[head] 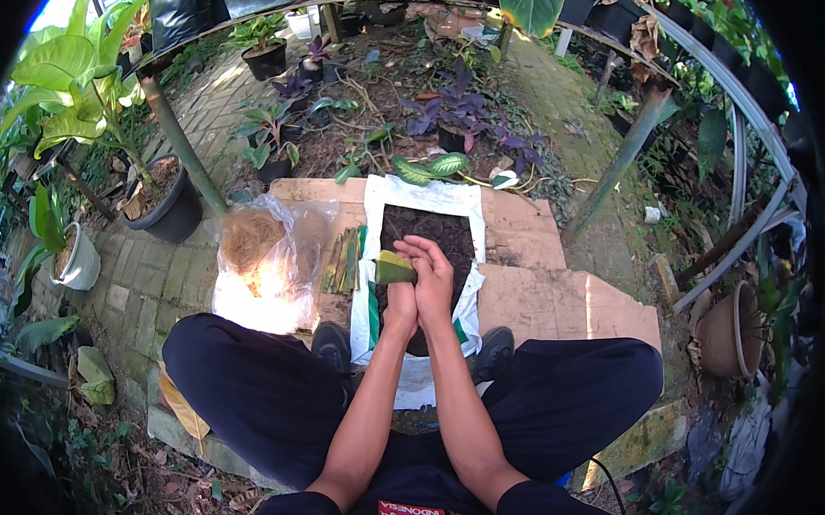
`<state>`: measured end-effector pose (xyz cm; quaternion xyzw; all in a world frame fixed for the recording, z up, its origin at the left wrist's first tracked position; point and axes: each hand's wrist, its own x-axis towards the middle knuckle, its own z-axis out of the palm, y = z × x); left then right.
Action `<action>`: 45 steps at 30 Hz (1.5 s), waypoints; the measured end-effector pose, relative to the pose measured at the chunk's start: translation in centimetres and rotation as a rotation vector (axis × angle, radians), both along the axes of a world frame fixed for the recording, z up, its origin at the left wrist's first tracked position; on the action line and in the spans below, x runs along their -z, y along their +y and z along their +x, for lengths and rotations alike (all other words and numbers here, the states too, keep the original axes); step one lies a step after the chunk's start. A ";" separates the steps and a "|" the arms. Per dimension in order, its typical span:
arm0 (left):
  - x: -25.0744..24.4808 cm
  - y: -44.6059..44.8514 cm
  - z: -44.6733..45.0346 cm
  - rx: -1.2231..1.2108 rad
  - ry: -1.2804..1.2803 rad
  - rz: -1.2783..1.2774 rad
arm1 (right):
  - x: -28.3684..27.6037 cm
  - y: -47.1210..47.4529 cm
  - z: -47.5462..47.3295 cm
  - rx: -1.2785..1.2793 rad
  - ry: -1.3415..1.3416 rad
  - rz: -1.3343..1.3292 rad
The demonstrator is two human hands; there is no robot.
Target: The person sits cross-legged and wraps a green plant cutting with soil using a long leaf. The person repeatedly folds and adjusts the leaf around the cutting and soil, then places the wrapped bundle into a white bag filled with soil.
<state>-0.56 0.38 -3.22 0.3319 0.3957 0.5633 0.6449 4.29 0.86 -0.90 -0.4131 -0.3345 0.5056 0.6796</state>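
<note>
A rolled piece of green leaf (394,268), yellowish along its top, is held above a white sack (423,196) of dark soil (428,224). My left hand (401,309) grips it from below, its fingers mostly hidden. Pressed alongside, my right hand (433,277) curves its fingers around the leaf's right end; whether it grips anything is hidden. Left of the sack lie several folded green leaf pieces (342,260). Beyond them is a clear plastic bag (314,224) with brown fibre (251,238), its lower part glaring in sunlight.
Cardboard sheets (522,228) lie beneath the sack, between my shoes (494,350). Wooden posts (183,147) hold a raised shelf of potted plants ahead. A large black pot (168,206) stands left, a brown pot (730,333) right. Purple-leaved plants (451,107) grow in front.
</note>
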 end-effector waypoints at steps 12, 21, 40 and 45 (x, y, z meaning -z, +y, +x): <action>-0.1 0.8 -0.3 0.025 -0.210 -0.179 | 1.3 0.4 0.3 -0.007 -0.161 -0.080; -0.2 0.5 0.2 -0.123 0.131 0.009 | 1.5 0.4 0.3 -0.023 -0.205 -0.103; 0.0 1.2 -0.6 -0.060 0.000 0.141 | 0.4 0.1 0.3 -0.132 0.003 -0.012; -0.4 1.1 -0.7 -0.062 -0.068 0.110 | 0.2 0.0 0.3 -0.125 -0.020 -0.006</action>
